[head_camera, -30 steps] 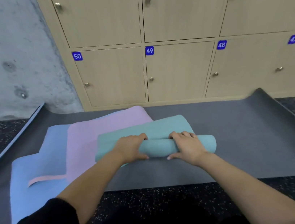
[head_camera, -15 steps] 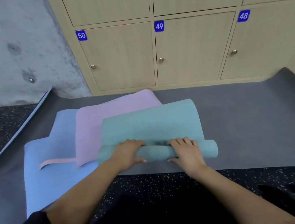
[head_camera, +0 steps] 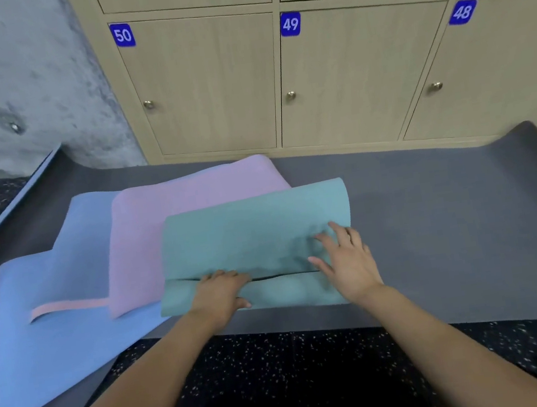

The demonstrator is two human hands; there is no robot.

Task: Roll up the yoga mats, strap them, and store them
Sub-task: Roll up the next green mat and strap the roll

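While my left hand (head_camera: 219,293) grips the rolled near edge of the teal mat (head_camera: 253,229), my right hand (head_camera: 347,261) presses flat, fingers spread.

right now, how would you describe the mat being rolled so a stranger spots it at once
Before the numbered wooden lockers lies a big grey mat, three smaller mats fanned on it. The teal mat lies topmost, furthest right, overlapping the pink mat, which overlaps the blue mat. Only the teal one has a rolled near edge.
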